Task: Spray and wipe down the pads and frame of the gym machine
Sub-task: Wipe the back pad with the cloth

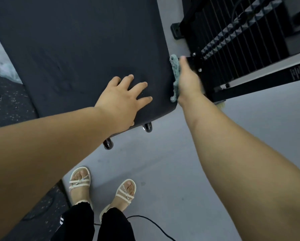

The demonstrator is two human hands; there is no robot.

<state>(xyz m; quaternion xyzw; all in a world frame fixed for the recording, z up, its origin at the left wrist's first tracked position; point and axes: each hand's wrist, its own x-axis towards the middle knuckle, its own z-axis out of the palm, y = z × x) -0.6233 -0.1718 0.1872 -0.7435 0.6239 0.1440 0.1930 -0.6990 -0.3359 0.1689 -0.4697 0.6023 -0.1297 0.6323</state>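
A wide black bench pad (79, 54) fills the upper left of the head view. My left hand (123, 100) lies flat on its near right corner, fingers spread, holding nothing. My right hand (188, 80) presses a teal cloth (175, 73) against the pad's right side edge; the hand looks slightly blurred. To the right stands the machine's black frame (250, 86) with a ribbed black footplate (236, 42). No spray bottle shows.
Two small black wheels (146, 126) sit under the pad's near edge. My sandalled feet (102, 188) stand on the grey floor, with a black cable (151, 223) beside them. Speckled black rubber mat (6, 101) lies at left.
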